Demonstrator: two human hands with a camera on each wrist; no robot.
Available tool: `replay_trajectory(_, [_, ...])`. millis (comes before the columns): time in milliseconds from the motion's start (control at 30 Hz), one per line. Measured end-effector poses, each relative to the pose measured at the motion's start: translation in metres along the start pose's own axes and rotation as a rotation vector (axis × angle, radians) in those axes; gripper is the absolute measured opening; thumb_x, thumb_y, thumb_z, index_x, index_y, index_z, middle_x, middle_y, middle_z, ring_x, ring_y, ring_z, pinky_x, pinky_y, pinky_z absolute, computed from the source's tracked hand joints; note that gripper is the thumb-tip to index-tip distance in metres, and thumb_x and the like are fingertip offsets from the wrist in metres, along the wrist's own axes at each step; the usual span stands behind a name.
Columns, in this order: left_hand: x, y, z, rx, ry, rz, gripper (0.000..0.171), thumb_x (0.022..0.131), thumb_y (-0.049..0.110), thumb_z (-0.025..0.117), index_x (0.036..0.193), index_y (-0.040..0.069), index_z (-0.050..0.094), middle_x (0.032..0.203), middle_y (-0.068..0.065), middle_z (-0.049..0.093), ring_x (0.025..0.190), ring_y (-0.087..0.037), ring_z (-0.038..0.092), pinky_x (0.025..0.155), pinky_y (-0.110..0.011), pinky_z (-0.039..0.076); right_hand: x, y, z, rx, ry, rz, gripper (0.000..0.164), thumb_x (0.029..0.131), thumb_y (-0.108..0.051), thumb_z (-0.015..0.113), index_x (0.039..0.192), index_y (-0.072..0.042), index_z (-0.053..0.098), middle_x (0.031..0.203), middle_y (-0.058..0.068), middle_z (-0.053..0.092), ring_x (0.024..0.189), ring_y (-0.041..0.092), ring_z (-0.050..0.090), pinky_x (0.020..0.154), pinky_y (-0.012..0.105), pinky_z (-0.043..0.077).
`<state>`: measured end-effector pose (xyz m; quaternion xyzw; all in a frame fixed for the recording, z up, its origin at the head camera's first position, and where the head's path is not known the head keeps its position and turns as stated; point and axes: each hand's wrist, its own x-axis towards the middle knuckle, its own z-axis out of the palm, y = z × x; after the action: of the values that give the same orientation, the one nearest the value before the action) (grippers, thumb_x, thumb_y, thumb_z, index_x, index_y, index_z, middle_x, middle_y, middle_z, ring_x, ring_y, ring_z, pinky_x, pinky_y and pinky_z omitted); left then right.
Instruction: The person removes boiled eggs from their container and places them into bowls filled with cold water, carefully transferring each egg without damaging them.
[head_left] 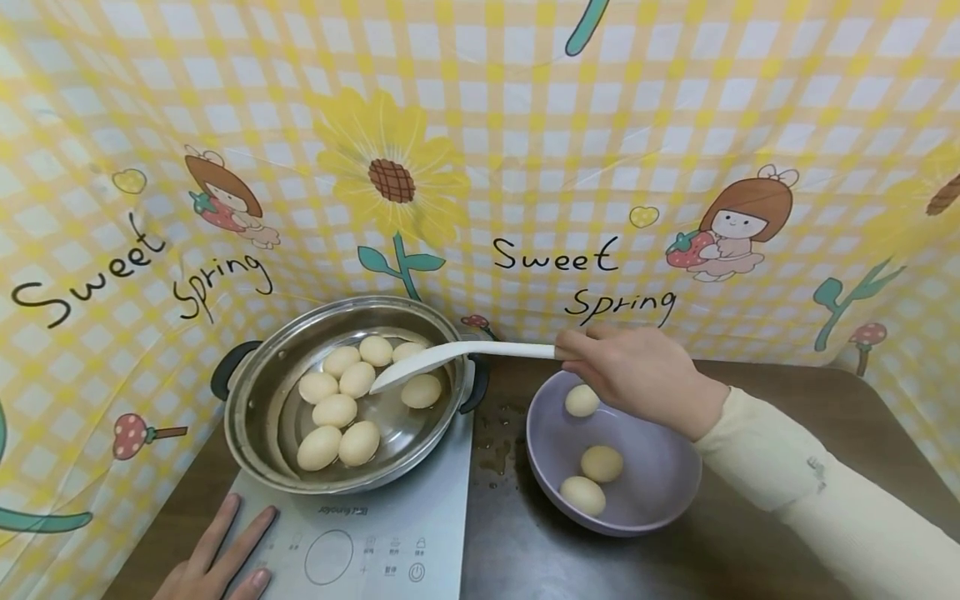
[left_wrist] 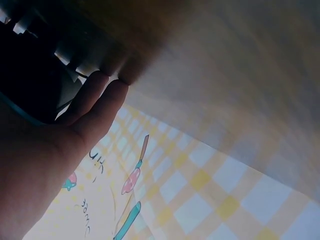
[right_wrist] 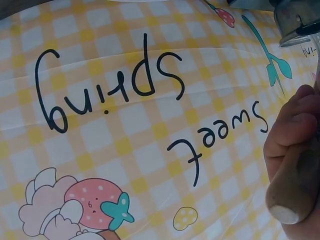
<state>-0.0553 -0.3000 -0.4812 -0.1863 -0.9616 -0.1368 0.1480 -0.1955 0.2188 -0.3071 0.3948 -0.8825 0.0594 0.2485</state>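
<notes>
My right hand (head_left: pixel 637 371) grips a long white spoon (head_left: pixel 495 348) by its handle, above the far side of the lilac bowl. The spoon's head slants down into a steel pot (head_left: pixel 247 437), among several pale eggs (head_left: pixel 335 411) lying in shallow water. In the right wrist view, the wooden handle end (right_wrist: pixel 292 200) pokes out of my curled fingers (right_wrist: pixel 295 127). My left hand (head_left: pixel 213 562) rests with fingers spread and fairly straight at the left edge of the induction cooker (head_left: pixel 442 533). Inside the lilac bowl (head_left: pixel 660 492) lie three eggs (head_left: pixel 602 463).
The pot stands on the cooker, its black side handles (head_left: pixel 231 369) sticking out left and right. Water drops (head_left: pixel 495 457) wet the dark tabletop (head_left: pixel 510 550) between cooker and bowl. A yellow checked cloth (head_left: pixel 517 167) hangs close behind and at both sides.
</notes>
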Motion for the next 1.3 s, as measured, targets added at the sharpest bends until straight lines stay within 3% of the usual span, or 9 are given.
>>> replay_trajectory(300, [-0.001, -0.001, 0.000, 0.002, -0.018, -0.012, 0.076, 0.090, 0.022, 0.075, 0.157, 0.024, 0.039, 0.159, -0.029, 0.022, 0.069, -0.029, 0.067, 0.050, -0.037, 0.045, -0.001, -0.002, -0.001, 0.001, -0.061, -0.042, 0.010, 0.095, -0.023, 0.070, 0.099, -0.019, 0.062, 0.069, -0.006, 0.049, 0.045, 0.009, 0.038, 0.040, 0.026, 0.033])
replay_trajectory(500, [-0.007, -0.003, 0.005, 0.019, 0.096, 0.068, 0.071, 0.085, 0.027, 0.079, 0.150, 0.021, 0.051, 0.157, -0.027, 0.032, 0.068, -0.032, 0.068, 0.044, -0.027, 0.036, -0.002, -0.011, -0.004, 0.014, -0.052, -0.117, 0.019, 0.101, -0.030, 0.062, 0.087, -0.018, 0.055, 0.056, -0.012, 0.029, 0.041, 0.006, 0.029, 0.037, 0.025, 0.026])
replay_trajectory(633, [-0.008, -0.004, 0.008, 0.024, 0.130, 0.085, 0.069, 0.083, 0.029, 0.079, 0.147, 0.021, 0.055, 0.159, -0.023, 0.031, 0.067, -0.033, 0.067, 0.042, -0.024, 0.032, 0.002, -0.014, -0.003, 0.016, -0.047, -0.168, 0.025, 0.103, -0.034, 0.058, 0.083, -0.019, 0.054, 0.056, -0.013, 0.027, 0.042, 0.004, 0.027, 0.036, 0.024, 0.023])
replay_trajectory(767, [-0.003, -0.002, 0.006, 0.024, 0.116, 0.075, 0.077, 0.081, 0.027, 0.082, 0.150, 0.022, 0.051, 0.161, -0.022, 0.028, 0.073, -0.036, 0.068, 0.043, -0.028, 0.034, 0.009, -0.015, -0.005, 0.014, -0.084, -0.182, 0.022, 0.100, -0.032, 0.064, 0.084, -0.020, 0.055, 0.056, -0.013, 0.029, 0.043, 0.005, 0.028, 0.036, 0.024, 0.024])
replay_trajectory(933, [-0.005, -0.004, 0.006, 0.041, 0.103, 0.111, 0.074, 0.083, 0.031, 0.080, 0.150, 0.021, 0.051, 0.162, -0.020, 0.026, 0.086, -0.041, 0.069, 0.043, -0.027, 0.034, 0.015, -0.019, -0.005, 0.022, -0.167, -0.167, 0.024, 0.100, -0.031, 0.064, 0.082, -0.019, 0.053, 0.053, -0.012, 0.029, 0.042, 0.006, 0.028, 0.036, 0.026, 0.026])
replay_trajectory(1133, [-0.004, -0.005, 0.004, 0.037, 0.072, 0.118, 0.077, 0.086, 0.031, 0.078, 0.155, 0.019, 0.044, 0.162, -0.024, 0.021, 0.081, -0.038, 0.069, 0.044, -0.027, 0.035, 0.025, -0.028, -0.006, 0.007, -0.257, -0.145, 0.028, 0.102, -0.034, 0.062, 0.080, -0.020, 0.053, 0.052, -0.009, 0.027, 0.042, 0.008, 0.027, 0.035, 0.027, 0.025])
replay_trajectory(1300, [-0.002, -0.005, 0.003, 0.029, 0.055, 0.125, 0.078, 0.086, 0.028, 0.078, 0.155, 0.016, 0.044, 0.159, -0.030, 0.024, 0.076, -0.035, 0.069, 0.044, -0.026, 0.035, 0.036, -0.032, -0.010, 0.056, -0.351, -0.110, 0.028, 0.103, -0.033, 0.061, 0.079, -0.020, 0.056, 0.053, -0.008, 0.033, 0.044, 0.008, 0.031, 0.038, 0.027, 0.030])
